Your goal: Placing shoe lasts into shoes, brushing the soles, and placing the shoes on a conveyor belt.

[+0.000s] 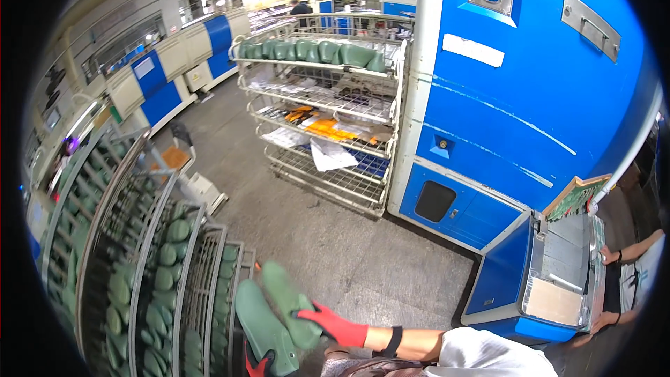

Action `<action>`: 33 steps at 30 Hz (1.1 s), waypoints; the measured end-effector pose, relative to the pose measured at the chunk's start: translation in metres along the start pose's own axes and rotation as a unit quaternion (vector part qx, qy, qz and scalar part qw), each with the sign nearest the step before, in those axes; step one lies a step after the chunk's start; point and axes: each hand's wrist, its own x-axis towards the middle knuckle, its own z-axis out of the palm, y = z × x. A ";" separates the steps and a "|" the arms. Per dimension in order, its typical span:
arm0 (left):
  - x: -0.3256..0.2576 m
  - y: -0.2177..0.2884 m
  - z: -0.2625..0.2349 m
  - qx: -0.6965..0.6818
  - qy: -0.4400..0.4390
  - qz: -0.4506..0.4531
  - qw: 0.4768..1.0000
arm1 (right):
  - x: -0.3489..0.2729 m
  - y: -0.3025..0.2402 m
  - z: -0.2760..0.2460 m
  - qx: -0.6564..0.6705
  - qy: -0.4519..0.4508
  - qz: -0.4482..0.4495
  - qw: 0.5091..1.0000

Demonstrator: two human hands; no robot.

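on a grey factory floor [335,251] beside a blue machine [530,98], the right hand [333,324] grips one green shoe last [289,300], the left hand [257,363] clasps another [262,328], near a wire rack [174,286].

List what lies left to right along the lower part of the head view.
Wire rack of green shoe lasts → two green lasts held in red-gloved hands, right hand → blue machine box with open lid → another person's hands.
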 end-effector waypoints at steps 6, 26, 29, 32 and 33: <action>0.255 0.067 -0.048 0.007 -0.106 0.231 0.967 | 0.076 -0.237 -0.085 -0.111 0.162 -0.317 0.928; 0.801 0.311 -0.076 -0.449 -0.171 0.133 0.867 | 0.186 -0.581 -0.225 0.128 0.442 -0.454 0.763; 0.853 0.338 -0.081 -0.443 -0.208 0.163 0.857 | 0.176 -0.609 -0.213 0.020 0.437 -0.368 0.820; 0.904 0.375 -0.074 -0.472 -0.268 0.165 0.824 | 0.166 -0.627 -0.210 -0.057 0.495 -0.276 0.822; 0.920 0.391 -0.070 -0.463 -0.295 0.183 0.816 | 0.164 -0.633 -0.204 -0.107 0.509 -0.259 0.814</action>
